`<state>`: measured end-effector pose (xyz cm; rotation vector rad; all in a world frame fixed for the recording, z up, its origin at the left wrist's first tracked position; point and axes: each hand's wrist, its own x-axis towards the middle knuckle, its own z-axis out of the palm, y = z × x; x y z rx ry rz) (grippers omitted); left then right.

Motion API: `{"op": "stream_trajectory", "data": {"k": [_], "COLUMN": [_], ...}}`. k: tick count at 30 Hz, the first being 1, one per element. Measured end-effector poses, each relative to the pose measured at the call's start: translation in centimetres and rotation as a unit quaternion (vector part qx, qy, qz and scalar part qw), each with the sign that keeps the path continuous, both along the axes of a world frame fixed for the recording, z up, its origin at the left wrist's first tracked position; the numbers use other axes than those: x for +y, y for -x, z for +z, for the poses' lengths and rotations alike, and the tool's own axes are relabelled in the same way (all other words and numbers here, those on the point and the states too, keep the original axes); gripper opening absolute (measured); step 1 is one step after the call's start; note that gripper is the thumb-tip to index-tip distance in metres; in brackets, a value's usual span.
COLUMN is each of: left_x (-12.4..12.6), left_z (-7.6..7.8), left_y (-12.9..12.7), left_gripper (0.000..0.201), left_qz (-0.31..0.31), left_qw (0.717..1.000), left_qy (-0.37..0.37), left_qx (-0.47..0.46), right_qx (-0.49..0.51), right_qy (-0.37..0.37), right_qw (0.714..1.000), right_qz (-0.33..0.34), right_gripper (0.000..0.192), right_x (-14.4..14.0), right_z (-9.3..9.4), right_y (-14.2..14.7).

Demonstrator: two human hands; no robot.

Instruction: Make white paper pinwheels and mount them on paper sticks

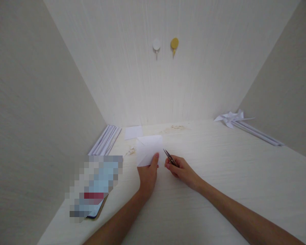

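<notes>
Far left, a blurred-out flat item [94, 185] lies at the desk [219, 177] edge, contents unreadable. Behind it, a bundle of white paper sticks [105, 140] lies against the left wall, parallel, touching one another. Just right of them a small white square sheet [134, 132] lies flat on the desk. Next, the folded white paper [149, 149], held up off the desk near centre: the left hand [148, 175] pinches its lower edge, thumb on top, fingers hidden behind. Judged thin and very light, limp away from the creases, easily torn or crumpled; best held near a folded edge, as it is now, close to where the blades meet it, so it does not flop. Immediately right, small scissors [170, 158] in the right hand [183, 172], fingers closed around the handles, tips pointing at the paper's right lower edge; whether the blades touch the sheet cannot be told. Scissors look rigid, metal, sharp-tipped. On the back wall, a white hook [156, 45] and a yellow hook [174, 44], nothing hanging. Far right, a white paper pinwheel [231, 118] on its stick lies against the right wall. No containers in view.
</notes>
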<state>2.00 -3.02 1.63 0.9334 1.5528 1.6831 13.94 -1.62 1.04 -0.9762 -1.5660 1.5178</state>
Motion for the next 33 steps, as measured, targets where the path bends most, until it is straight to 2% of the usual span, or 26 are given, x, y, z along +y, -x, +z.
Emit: {"op": "stream_trajectory", "data": {"k": [3, 6, 9, 26, 33], "left_x": [0.3, 0.3, 0.2, 0.1, -0.3], "left_z": [-0.3, -0.5, -0.4, -0.5, -0.2], "left_y": [0.1, -0.2, -0.5, -0.3, -0.6], "left_gripper": [0.022, 0.023, 0.023, 0.024, 0.024], "left_qz": [0.009, -0.031, -0.061, -0.065, -0.083], "left_qw": [1.000, 0.998, 0.997, 0.997, 0.996], "left_qy": [-0.012, -0.012, 0.001, 0.015, 0.018], "left_qx": [-0.027, -0.052, -0.045, 0.029, 0.019], "right_qx": [-0.019, -0.023, -0.020, -0.015, 0.009], "right_qy": [-0.013, -0.028, -0.039, -0.009, 0.003], "right_qw": [0.999, 0.996, 0.994, 0.992, 0.992], "right_qz": [-0.025, -0.077, -0.101, -0.128, -0.129], "right_gripper": [0.015, 0.016, 0.018, 0.024, 0.027], "right_x": [0.0, 0.1, 0.2, -0.1, -0.1], "right_z": [-0.1, -0.5, -1.0, -0.3, -0.1], "right_y": [0.0, 0.1, 0.1, 0.1, 0.1]}}
